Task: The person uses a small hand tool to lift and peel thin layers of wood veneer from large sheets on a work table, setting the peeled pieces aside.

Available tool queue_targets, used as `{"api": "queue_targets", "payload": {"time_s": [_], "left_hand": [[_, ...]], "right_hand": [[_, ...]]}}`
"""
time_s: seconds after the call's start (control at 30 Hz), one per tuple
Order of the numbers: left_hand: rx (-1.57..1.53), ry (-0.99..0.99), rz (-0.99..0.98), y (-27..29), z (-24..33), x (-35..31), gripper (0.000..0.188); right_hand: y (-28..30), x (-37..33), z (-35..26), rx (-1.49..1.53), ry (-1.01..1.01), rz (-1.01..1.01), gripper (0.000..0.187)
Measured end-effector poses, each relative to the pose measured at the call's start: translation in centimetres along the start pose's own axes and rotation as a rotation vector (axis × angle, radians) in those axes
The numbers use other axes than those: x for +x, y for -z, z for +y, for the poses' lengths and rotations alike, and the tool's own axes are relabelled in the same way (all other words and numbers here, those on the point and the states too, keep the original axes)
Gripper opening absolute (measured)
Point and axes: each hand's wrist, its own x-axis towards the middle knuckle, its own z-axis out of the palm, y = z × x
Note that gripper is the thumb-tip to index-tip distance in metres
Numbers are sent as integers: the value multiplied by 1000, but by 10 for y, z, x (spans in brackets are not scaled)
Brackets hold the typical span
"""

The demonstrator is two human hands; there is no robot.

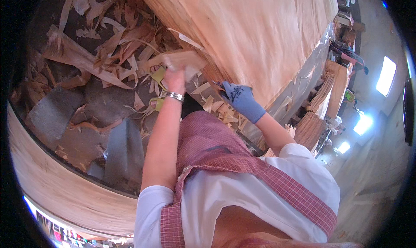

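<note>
My left hand [174, 78], bare and with a metal watch at the wrist, is smeared by motion. It overlaps a pale offcut of wood veneer [193, 59] beside the big stack; whether the fingers grip it does not show. In a blue glove, my right hand [242, 101] is closed at the near edge of the veneer stack [260, 35]. A small dark object [222, 88] sticks out from its fingers; I cannot make out its kind. The stack's top is a wide, light-brown, slightly wavy sheet.
Torn veneer scraps [91, 59] litter the floor on the left, around my green sandals [157, 74]. Dark grey sheet pieces [125, 146] lie nearer. More veneer stacks [320, 102] stand at the right, where another person [349, 57] is partly visible. A pale curved wooden surface [73, 194] runs along the lower left.
</note>
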Motion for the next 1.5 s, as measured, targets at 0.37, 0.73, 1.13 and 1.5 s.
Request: {"api": "queue_targets", "payload": {"time_s": [0.37, 0.73, 1.13, 1.5], "left_hand": [[-309, -106, -176, -24, 98, 3, 33], [-732, -328, -269, -14, 171, -40, 17], [1099, -786, 928, 440, 206, -133, 51], [743, -362, 1014, 568, 130, -100, 86]], "right_hand": [[16, 76, -38, 116, -307, 112, 25], [-28, 108, -31, -135, -322, 213, 33], [-63, 167, -181, 393, 253, 230, 26], [-256, 610, -512, 719, 428, 210, 60]]}}
